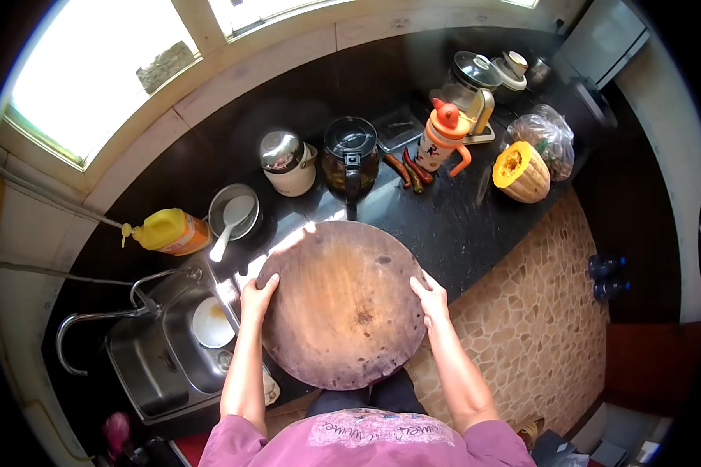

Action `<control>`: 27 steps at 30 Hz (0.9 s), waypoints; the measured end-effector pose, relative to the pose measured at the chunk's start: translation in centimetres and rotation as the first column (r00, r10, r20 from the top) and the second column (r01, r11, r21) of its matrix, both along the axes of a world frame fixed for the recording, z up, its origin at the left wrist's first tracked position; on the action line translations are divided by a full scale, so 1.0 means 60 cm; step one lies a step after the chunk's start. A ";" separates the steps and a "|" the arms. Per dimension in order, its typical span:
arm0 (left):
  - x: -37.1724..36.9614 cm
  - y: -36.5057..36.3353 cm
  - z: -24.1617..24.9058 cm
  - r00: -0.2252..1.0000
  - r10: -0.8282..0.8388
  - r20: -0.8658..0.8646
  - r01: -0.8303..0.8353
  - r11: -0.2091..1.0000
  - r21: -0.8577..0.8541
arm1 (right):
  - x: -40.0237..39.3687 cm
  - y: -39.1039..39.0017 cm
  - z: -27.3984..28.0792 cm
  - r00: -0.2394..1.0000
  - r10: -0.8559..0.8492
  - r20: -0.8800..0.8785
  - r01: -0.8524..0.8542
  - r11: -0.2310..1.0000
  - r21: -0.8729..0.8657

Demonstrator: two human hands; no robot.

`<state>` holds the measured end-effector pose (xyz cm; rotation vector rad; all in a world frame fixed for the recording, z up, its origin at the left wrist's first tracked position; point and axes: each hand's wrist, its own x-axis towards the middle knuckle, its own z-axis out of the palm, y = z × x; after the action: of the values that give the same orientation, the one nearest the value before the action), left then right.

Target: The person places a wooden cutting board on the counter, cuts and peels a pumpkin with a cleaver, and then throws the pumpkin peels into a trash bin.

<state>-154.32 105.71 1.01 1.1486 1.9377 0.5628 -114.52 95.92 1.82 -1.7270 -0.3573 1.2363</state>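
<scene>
A large round wooden cutting board (pixel 343 303), worn and dark-stained round its rim, is held in front of my body. My left hand (pixel 258 298) grips its left edge, thumb on the top face. On the opposite edge, my right hand (pixel 431 296) is closed the same way, its fingers partly hidden beneath. The board overlaps the front of the black counter (pixel 459 241) in this view. Just beyond it stand a dark glass pitcher (pixel 351 159) with a lid and a small pot (pixel 245 226) with a white ladle (pixel 230 229) in it.
At left is a steel double sink (pixel 144 366) with a white bowl (pixel 213 322) and a faucet (pixel 93 319). A yellow soap bottle (pixel 171 232) stands behind it. Further right are chili peppers (pixel 411 171), an orange-lidded cup (pixel 442 138), a cut pumpkin (pixel 528 175) and a plastic bag (pixel 551 136).
</scene>
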 end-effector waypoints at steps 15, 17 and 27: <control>0.030 0.018 0.010 0.927 -0.181 -0.327 0.121 0.973 -0.194 | -0.001 0.018 -0.007 0.983 0.081 0.164 -0.072 0.996 -0.060; 0.055 0.014 0.033 0.865 -0.222 -0.449 0.114 0.960 -0.255 | 0.001 0.017 -0.020 0.980 0.102 0.173 -0.089 0.993 -0.078; 0.116 -0.032 -0.023 0.720 0.095 -0.687 -0.017 0.993 0.120 | -0.012 0.008 -0.031 0.895 0.259 0.363 -0.118 0.923 -0.366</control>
<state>-147.38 103.78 -0.40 1.5224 2.6119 0.2712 -115.26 96.40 -0.03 -2.3014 -0.6018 1.1137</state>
